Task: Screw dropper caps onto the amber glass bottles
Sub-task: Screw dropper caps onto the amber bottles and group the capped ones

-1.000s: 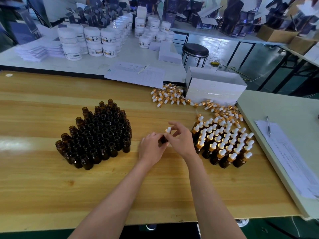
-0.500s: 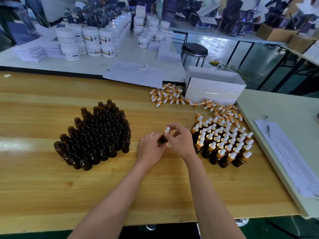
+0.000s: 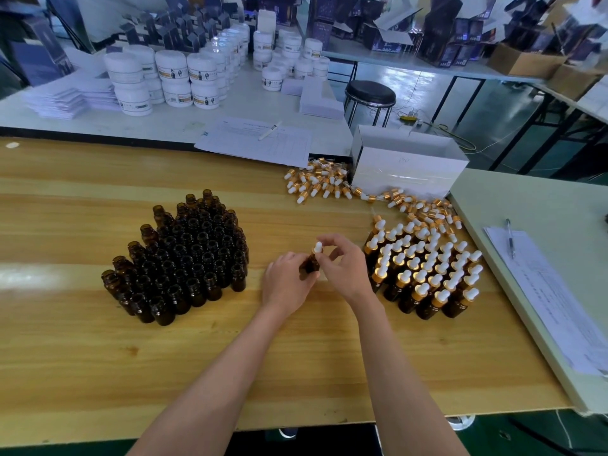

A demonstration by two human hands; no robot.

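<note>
My left hand (image 3: pixel 285 282) grips a small amber glass bottle (image 3: pixel 309 265) at the middle of the wooden table (image 3: pixel 65 357). My right hand (image 3: pixel 343 264) pinches the white-bulbed dropper cap (image 3: pixel 317 247) on that bottle's neck. Several uncapped amber bottles (image 3: pixel 184 258) stand in a cluster to the left. Several capped bottles (image 3: pixel 427 271) with gold collars stand to the right. Loose dropper caps (image 3: pixel 319 182) lie in a heap further back.
A white cardboard box (image 3: pixel 404 162) sits behind the loose caps. Paper sheets with a pen (image 3: pixel 509 238) lie on the pale side table at the right. White jars (image 3: pixel 171 77) and a paper form (image 3: pixel 256 141) fill the far table. A black stool (image 3: pixel 370 93) stands beyond.
My right hand's fingers have shifted slightly around the cap on the bottle. Both hands stay at the same spot over the table.
</note>
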